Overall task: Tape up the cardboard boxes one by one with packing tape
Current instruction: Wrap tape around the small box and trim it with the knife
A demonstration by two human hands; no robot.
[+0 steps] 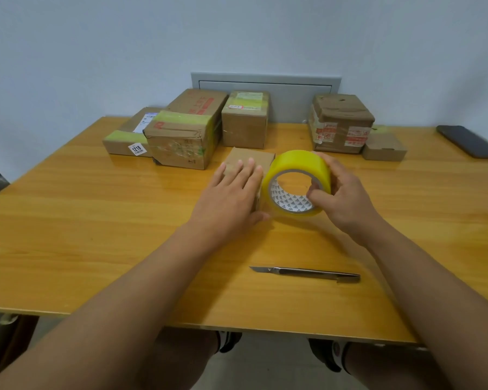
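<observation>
near table (96,220): open | knife (304,274): front | boxes (245,122): back

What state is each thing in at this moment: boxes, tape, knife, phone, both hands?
small box: closed, flat under the left hand.
left hand: fingers straight, pressing on the small box.
tape roll: on edge beside the small box, gripped.
right hand: curled round the tape roll.
utility knife: blade out, lying untouched.
back boxes: closed, some yellow-taped.
phone: screen dark, lying flat.
</observation>
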